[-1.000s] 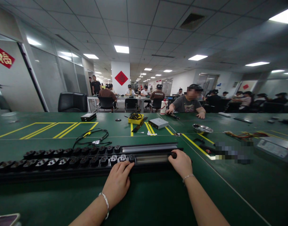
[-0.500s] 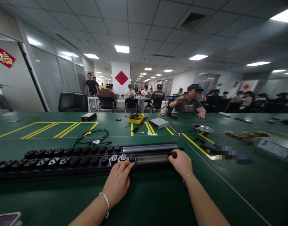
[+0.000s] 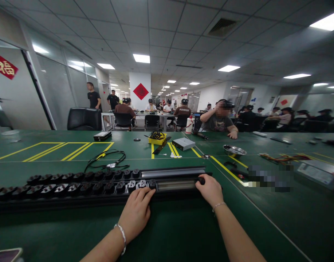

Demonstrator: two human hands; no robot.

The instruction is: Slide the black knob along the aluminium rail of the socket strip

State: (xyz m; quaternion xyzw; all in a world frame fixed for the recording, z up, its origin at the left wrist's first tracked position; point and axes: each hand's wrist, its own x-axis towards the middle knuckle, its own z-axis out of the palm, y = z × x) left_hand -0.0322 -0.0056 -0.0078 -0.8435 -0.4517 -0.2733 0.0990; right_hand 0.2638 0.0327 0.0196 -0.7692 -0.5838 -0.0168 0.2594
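Note:
Two long black power strips (image 3: 82,185) with several sockets lie side by side across the green table (image 3: 183,229) in front of me. My left hand (image 3: 136,213) rests on the near strip's front edge, fingers stretched over its top, next to a grey panel section (image 3: 176,184). My right hand (image 3: 209,189) is curled round the strip's right end, by a small black knob (image 3: 201,179).
A black cable (image 3: 106,160) lies coiled behind the strips. Farther back stand a yellow tray with wires (image 3: 157,137), a grey box (image 3: 183,143), a black box (image 3: 102,135) and a metal bowl (image 3: 234,149). A person (image 3: 218,120) sits opposite; others sit and walk behind. A phone corner (image 3: 5,254) shows bottom left.
My hands have stayed where they were. The person opposite has raised a hand to their head, and a person at the back left has walked further left.

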